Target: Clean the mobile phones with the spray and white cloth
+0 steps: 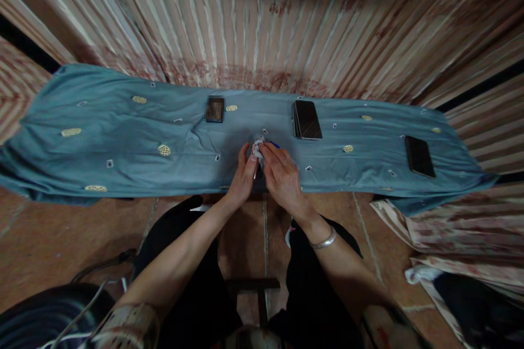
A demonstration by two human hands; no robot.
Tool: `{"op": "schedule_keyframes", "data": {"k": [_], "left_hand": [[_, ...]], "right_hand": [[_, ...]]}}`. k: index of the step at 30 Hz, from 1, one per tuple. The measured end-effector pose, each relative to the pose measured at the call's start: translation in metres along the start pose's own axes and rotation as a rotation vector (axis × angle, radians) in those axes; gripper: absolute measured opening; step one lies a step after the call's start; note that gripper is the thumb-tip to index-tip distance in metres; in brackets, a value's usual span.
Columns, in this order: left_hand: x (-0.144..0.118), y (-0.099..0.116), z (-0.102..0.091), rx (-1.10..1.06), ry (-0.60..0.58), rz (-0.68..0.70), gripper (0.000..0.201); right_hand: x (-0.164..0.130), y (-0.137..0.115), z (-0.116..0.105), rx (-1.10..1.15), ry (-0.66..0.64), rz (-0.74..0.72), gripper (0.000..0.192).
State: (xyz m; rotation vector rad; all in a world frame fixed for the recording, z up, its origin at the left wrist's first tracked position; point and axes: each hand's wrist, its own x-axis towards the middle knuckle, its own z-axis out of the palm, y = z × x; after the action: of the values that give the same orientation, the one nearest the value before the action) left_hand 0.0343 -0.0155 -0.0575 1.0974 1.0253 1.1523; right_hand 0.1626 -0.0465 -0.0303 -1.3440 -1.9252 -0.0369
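Note:
My left hand (242,180) is closed around a thin, flat, phone-like thing (256,168), seen almost edge-on with a shiny reddish rim. Most of it is hidden by my fingers. My right hand (281,174) presses a crumpled white cloth (258,148) against its upper end, fingers bent together. A bit of blue shows just behind the right fingers; I cannot tell what it belongs to. Both hands meet over the front edge of the blue patterned cloth (188,169) covering the table.
Behind my hands to the right lies a small stack of dark phones (309,120). Farther right is a single dark phone (420,156). A blurred dark square (215,109) lies back left. Pleated curtains (245,27) hang behind the table. A cable (88,311) runs at lower left.

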Motion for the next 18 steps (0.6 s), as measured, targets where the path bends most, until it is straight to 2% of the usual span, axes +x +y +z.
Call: {"op": "schedule_keyframes", "data": {"k": [5, 13, 18], "left_hand": [[-0.002, 0.004, 0.001, -0.004, 0.002, -0.025, 0.049], [-0.006, 0.008, 0.002, -0.013, 0.022, -0.073, 0.051], [-0.005, 0.01, 0.003, -0.053, 0.048, -0.083, 0.045]], "right_hand": [[0.002, 0.004, 0.0, 0.055, 0.012, 0.007, 0.046], [0.001, 0.024, 0.008, 0.043, -0.033, 0.12, 0.044], [0.0, 0.03, 0.012, 0.035, -0.045, 0.151, 0.042]]}}
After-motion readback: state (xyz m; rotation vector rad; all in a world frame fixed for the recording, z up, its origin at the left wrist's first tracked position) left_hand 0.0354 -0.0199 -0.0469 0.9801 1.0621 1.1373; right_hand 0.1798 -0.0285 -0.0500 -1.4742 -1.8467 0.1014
